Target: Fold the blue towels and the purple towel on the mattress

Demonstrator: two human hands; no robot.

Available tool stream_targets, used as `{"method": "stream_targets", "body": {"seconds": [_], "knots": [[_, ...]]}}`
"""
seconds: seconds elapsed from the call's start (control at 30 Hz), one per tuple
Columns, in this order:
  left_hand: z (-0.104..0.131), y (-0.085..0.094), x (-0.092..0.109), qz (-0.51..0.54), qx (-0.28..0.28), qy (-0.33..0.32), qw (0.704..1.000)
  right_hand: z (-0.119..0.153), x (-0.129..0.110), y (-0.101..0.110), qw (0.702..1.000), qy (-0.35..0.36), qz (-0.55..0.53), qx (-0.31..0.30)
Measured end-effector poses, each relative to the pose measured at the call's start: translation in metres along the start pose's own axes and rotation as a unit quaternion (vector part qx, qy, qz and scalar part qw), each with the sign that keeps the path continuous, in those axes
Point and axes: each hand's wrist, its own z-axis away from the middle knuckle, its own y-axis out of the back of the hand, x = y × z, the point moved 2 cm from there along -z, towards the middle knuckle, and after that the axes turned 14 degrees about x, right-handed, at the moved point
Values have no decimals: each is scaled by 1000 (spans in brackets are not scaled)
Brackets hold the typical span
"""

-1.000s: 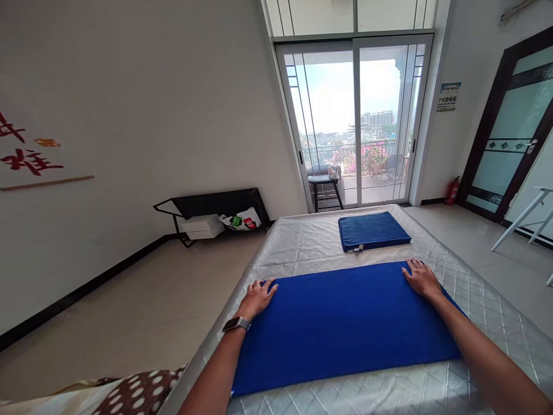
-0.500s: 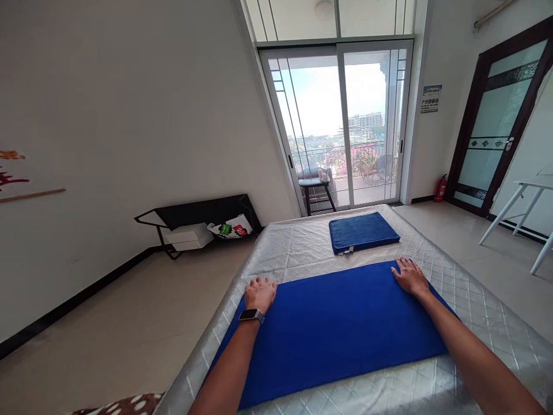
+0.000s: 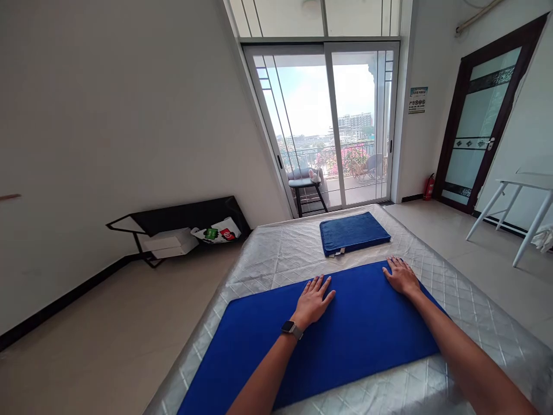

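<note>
A bright blue cloth [image 3: 345, 328] lies spread flat across a silver quilted mattress [image 3: 268, 253]. My left hand [image 3: 311, 301], with a watch [image 3: 291, 329] on its wrist, rests on the cloth near the middle of its far edge, fingers spread. At the cloth's far right corner lies my right hand [image 3: 402, 276], palm down with the fingers stretched out. Neither hand grips anything. Just beyond the cloth sits a folded dark blue cloth [image 3: 355, 232] with small white tags at its near edge.
Left of the mattress, a black rack [image 3: 185, 213] by the wall holds white boxes [image 3: 173, 243] and a printed bag [image 3: 218, 231]. A stool [image 3: 307, 187] stands by the sliding glass door [image 3: 332, 127]. On the right are a fire extinguisher [image 3: 428, 187] and a white table [image 3: 521, 190].
My left hand has slid right, from the cloth's far left corner to near the middle of its far edge, and its fingers are more spread. My right hand stays at its corner.
</note>
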Motion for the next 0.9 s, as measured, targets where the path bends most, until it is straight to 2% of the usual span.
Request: {"method": "stream_targets", "body": {"seconds": [0.1, 0.27, 0.3, 0.37, 0.43, 0.6, 0.77, 0.83, 0.9], "knots": [[22, 8, -69, -52, -7, 66, 996, 1, 0, 1, 1000, 1, -2, 0], [79, 17, -199, -146, -5, 186, 972, 0, 3, -3, 1000, 4, 1, 2], [88, 18, -218, -159, -1, 209, 965, -1, 3, -4, 1000, 4, 3, 1], [102, 19, -242, -165, 5, 226, 960, -2, 5, -6, 1000, 5, 9, -3], [107, 19, -249, -156, 15, 229, 961, -3, 7, -9, 1000, 5, 17, -4], [104, 15, -239, -136, 49, 239, 960, -5, 12, -14, 999, 26, 25, 14], [106, 11, -237, -131, 80, 233, 960, -8, 17, -9, 999, 34, 43, 0], [106, 12, -236, -132, 73, 228, 962, -8, 7, -2, 998, 35, 49, 17], [105, 13, -233, -136, 68, 232, 961, -5, -18, 4, 996, 50, 44, 53]]}}
